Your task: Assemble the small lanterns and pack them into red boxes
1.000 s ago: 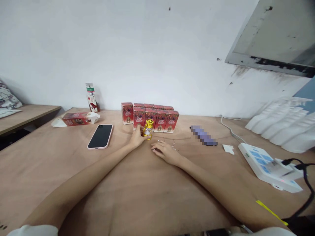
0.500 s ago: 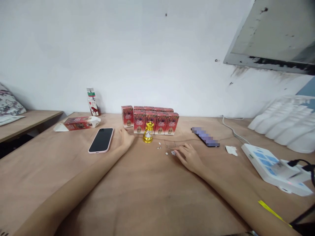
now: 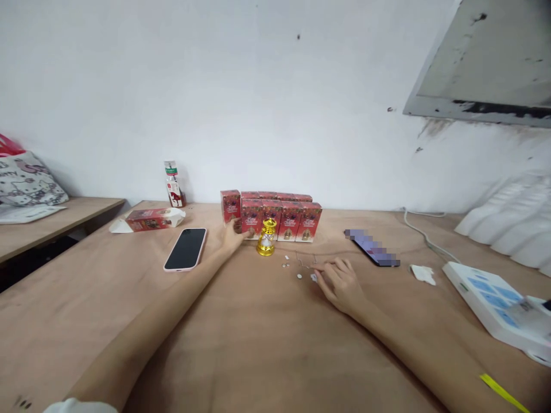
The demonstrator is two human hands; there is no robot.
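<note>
My left hand is at the lower front of the red printed boxes. Its thumb points right across one box and its fingers reach up by the leftmost box; thumb and fingers are apart, so the hand is open. Just right of it stands a small gold lantern with a clear middle. My right hand rests on the table, open, index finger and thumb slightly apart. Its index fingertip is at a thin line-like outline. By the thumb lies a small white piece, near a white disc.
A pink-edged phone lies on the left, behind it an opened red box and a bottle. To the right are a second phone, crumpled white paper and a white power strip with a cable.
My left hand has moved right and forward, from beside the phone to the red boxes. My right hand stays by the small pieces. The view has shifted slightly left.
</note>
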